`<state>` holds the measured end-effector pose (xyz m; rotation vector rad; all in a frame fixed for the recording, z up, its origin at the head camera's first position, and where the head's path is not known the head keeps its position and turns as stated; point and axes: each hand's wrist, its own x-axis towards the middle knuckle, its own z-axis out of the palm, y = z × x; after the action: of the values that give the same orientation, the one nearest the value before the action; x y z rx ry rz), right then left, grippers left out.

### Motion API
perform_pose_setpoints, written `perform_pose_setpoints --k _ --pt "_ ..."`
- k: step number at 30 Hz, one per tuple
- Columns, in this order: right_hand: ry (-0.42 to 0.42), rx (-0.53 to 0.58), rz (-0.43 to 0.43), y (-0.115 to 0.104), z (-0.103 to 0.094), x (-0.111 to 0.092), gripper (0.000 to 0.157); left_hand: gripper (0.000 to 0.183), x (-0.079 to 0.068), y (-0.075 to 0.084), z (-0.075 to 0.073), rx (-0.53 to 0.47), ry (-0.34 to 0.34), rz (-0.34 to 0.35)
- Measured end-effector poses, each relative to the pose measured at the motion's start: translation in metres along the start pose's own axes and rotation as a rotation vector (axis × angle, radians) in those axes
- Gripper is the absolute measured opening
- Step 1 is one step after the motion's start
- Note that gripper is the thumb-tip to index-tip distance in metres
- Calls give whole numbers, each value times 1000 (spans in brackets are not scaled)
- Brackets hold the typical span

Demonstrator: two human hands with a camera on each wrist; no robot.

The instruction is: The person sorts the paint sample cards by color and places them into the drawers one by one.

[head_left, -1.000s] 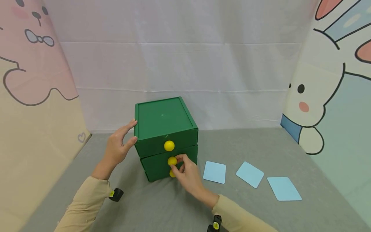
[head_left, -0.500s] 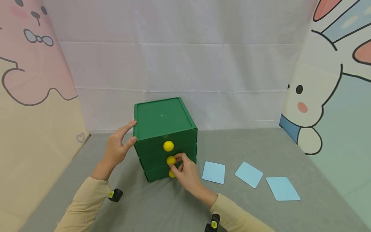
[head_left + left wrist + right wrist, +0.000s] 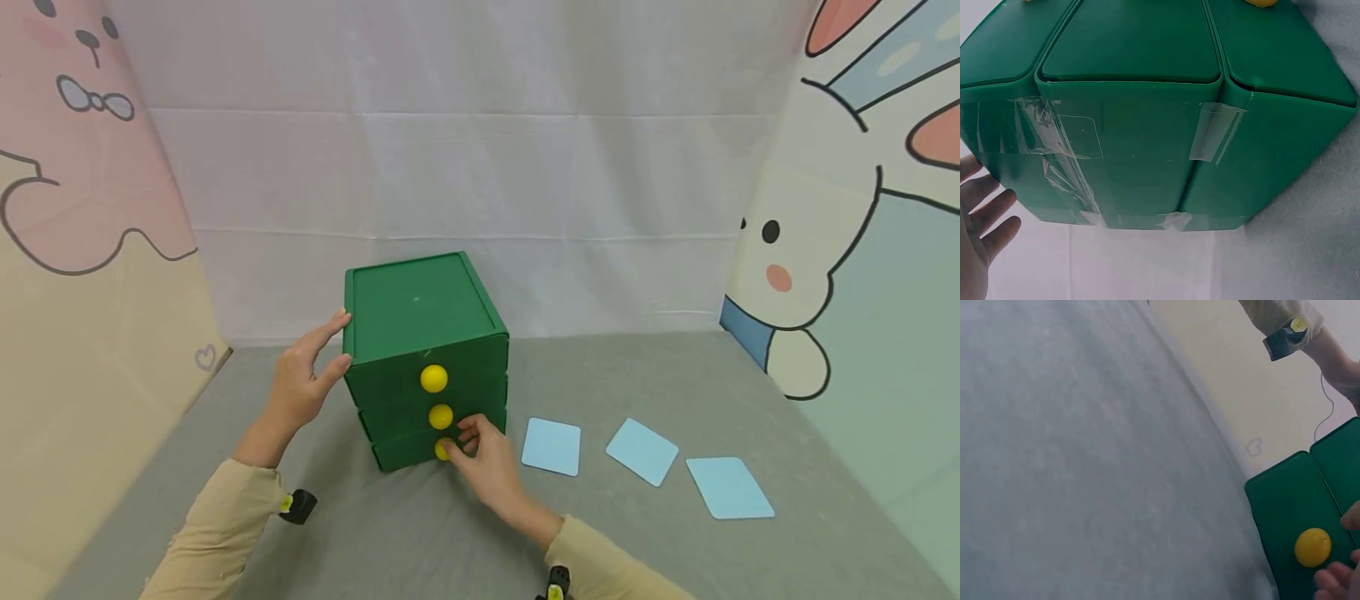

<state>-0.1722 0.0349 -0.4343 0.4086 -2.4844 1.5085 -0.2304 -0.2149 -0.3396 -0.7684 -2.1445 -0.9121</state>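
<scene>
A green three-drawer box (image 3: 420, 308) stands on the grey cloth, with a yellow ball knob on each front. My left hand (image 3: 298, 383) rests its straight fingertips and thumb against the box's left side near the top edge. Seen from the left wrist, clear tape (image 3: 1075, 169) runs over that side. My right hand (image 3: 491, 473) is at the bottom knob (image 3: 441, 449), thumb tip overlapping it in the head view. From the right wrist, its fingers (image 3: 1333, 579) are spread round the yellow knob (image 3: 1313, 547), with a gap showing. The middle knob (image 3: 441, 417) and top knob (image 3: 433, 378) sit above.
Three light blue cards lie right of the box: a near one (image 3: 552, 447), a tilted one (image 3: 642, 452) and a far right one (image 3: 730, 487). A white curtain (image 3: 465, 167) hangs behind, with printed cartoon panels on both sides.
My right hand has let go of the middle knob and moved down to the bottom knob. My left hand keeps its place on the box's side.
</scene>
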Motion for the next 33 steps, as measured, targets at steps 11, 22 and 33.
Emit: perform_pose_setpoints --k 11,22,33 --pt "-23 6 57 7 17 -4 18 55 0 1 -1 -2 8 2" --pt "-67 118 24 9 8 -15 14 56 -1 1 0 6 -10 -6" --pt "-242 153 72 5 -16 -48 17 56 0 0 -1 -12 4 0"
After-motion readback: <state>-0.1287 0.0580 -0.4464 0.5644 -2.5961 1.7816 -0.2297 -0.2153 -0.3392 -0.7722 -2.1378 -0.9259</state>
